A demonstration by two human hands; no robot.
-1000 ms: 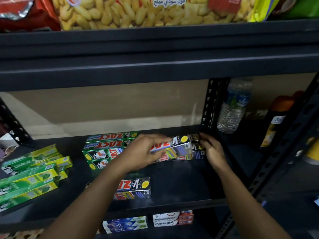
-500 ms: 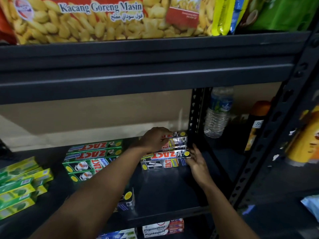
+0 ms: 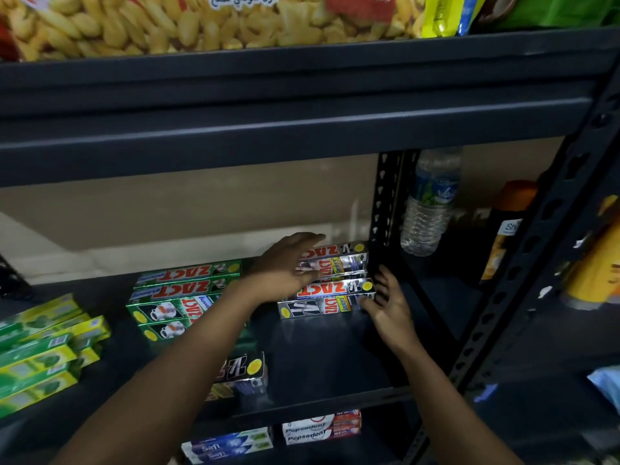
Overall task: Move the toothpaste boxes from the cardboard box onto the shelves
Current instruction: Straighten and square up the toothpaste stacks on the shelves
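Lower tier: under the shelf lip you see two blue-white Safi boxes [image 3: 231, 444] and two white-red Pepsodent boxes [image 3: 322, 427], their far parts hidden by the lip
Front box: one silver foil toothpaste box [image 3: 246, 370] lies alone near the front of the dark metal shelf [image 3: 328, 357]; your left forearm hides its left part
Left edge: yellow-green cartons [image 3: 43, 350] in stacked rows, cut off by the frame and too smeared to count
Green stack: glossy green Zact boxes [image 3: 181, 297], long and flat; four printed faces show, and you cannot tell how many boxes that makes
Silver stack: shiny silver Zact boxes [image 3: 335, 288] at the back right of the shelf, just beside the perforated upright [image 3: 385, 203]; four printed faces show, their left ends under your hand
Left hand: your left hand [image 3: 288, 263] has a slack grip, fingers straight and laid over the rear silver boxes; it is blurred
Right hand: your right hand [image 3: 385, 303] has a relaxed grip, fingertips touching the right end of the front silver boxes, curled round nothing
Next bay: one ribbed clear plastic water bottle [image 3: 429, 203] and one dark bottle [image 3: 506, 229] with an orange cap, half hidden by a slanted post
Top tier: a bag of peanuts [image 3: 201, 25], cut off by the frame top
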